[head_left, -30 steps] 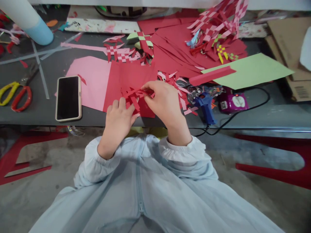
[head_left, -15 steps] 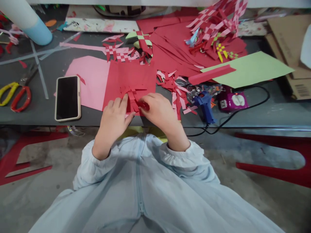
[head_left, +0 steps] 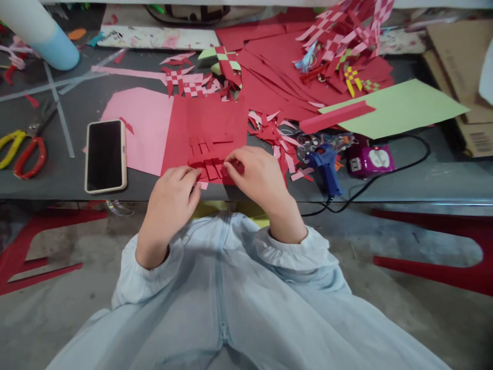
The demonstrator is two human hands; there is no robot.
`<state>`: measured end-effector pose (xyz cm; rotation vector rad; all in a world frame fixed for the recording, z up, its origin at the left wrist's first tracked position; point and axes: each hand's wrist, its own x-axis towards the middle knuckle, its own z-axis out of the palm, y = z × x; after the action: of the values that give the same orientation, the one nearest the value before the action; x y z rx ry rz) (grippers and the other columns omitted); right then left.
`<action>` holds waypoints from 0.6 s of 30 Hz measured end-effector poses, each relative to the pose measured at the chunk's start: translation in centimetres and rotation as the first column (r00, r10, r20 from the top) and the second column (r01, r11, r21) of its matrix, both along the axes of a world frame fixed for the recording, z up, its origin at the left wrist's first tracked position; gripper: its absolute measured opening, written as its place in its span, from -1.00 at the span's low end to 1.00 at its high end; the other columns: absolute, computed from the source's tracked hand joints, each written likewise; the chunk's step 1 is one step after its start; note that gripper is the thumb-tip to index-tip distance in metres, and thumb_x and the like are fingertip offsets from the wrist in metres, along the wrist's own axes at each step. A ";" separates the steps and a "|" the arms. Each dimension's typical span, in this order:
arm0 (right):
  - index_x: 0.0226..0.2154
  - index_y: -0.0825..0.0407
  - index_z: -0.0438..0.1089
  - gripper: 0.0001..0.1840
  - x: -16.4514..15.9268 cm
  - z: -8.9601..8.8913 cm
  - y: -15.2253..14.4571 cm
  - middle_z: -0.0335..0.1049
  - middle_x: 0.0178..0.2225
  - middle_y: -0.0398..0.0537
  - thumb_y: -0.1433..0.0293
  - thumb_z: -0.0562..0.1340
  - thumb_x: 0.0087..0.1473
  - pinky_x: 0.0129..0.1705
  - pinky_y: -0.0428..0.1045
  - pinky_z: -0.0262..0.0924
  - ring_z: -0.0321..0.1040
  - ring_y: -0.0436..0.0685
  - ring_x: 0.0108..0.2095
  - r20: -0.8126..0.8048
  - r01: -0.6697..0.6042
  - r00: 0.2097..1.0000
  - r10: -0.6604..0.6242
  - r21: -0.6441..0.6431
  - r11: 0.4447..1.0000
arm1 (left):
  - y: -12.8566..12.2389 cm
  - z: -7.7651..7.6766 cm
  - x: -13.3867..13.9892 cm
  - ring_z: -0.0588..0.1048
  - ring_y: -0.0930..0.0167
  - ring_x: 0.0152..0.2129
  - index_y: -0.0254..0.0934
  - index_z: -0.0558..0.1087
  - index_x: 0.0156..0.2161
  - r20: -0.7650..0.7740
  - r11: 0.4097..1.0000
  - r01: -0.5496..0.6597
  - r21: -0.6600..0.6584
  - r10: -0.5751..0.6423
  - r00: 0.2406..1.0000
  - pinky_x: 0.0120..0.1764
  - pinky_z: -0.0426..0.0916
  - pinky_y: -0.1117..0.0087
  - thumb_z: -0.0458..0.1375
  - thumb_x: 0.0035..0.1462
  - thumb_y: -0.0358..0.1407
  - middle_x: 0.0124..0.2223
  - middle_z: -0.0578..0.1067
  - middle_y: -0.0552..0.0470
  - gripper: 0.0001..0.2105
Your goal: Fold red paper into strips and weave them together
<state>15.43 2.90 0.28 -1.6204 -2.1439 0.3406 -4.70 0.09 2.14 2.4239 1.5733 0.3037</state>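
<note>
Several narrow red paper strips [head_left: 210, 160], crossed over each other in a loose weave, lie on a red paper sheet [head_left: 215, 118] at the near table edge. My left hand [head_left: 171, 198] is at the weave's left side, its fingers bent together around a strip end. On the right side, the thumb and forefinger of my right hand [head_left: 258, 174] pinch the weave's strip ends. The fingertips partly hide what they hold. A small pink scrap [head_left: 203, 185] shows below the weave. Beneath the red sheet's left edge is a pink paper sheet [head_left: 148, 128].
To the left are a phone [head_left: 105, 156] and scissors [head_left: 31, 151]. A blue glue gun [head_left: 325, 167] with a black cord, a purple box [head_left: 370, 158] and red-pink paper scraps [head_left: 271, 128] lie right. Green paper [head_left: 408, 110], woven checkered pieces [head_left: 339, 36] and cardboard [head_left: 458, 67] are farther back.
My left hand has drawn back left and toward me, uncovering more of the woven strips. My right hand has shifted slightly right, still at the weave's right side.
</note>
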 end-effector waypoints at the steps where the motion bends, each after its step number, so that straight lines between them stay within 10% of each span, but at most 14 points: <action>1: -0.30 0.05 0.46 -0.85 0.1 0.0 0.1 0.53 -0.30 0.05 0.39 0.18 0.20 -0.14 0.08 0.21 0.40 0.24 -0.22 -0.023 0.015 1.000 -0.014 0.019 1.000 | -0.1 0.0 -0.1 0.48 0.16 -0.03 -0.39 0.49 0.09 0.000 1.000 -0.002 0.008 0.002 1.000 0.06 0.39 0.14 -0.05 0.36 -0.31 0.03 0.54 -0.21 -0.64; 18: -0.21 0.05 0.52 -0.80 -0.3 -0.6 1.3 0.42 -0.17 0.10 0.28 0.28 0.18 0.01 0.16 0.21 0.31 0.28 -0.12 0.010 -0.089 0.996 0.089 -0.013 0.996 | 0.0 -0.3 -0.3 0.43 0.18 0.00 -0.31 0.44 0.14 0.026 0.990 -0.038 0.136 0.035 0.999 0.10 0.36 0.10 -0.07 0.33 -0.40 0.02 0.51 -0.20 -0.63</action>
<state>15.18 4.17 -0.29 -1.5399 -2.2304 0.3737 -4.99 0.05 1.80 2.4844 1.6383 0.4593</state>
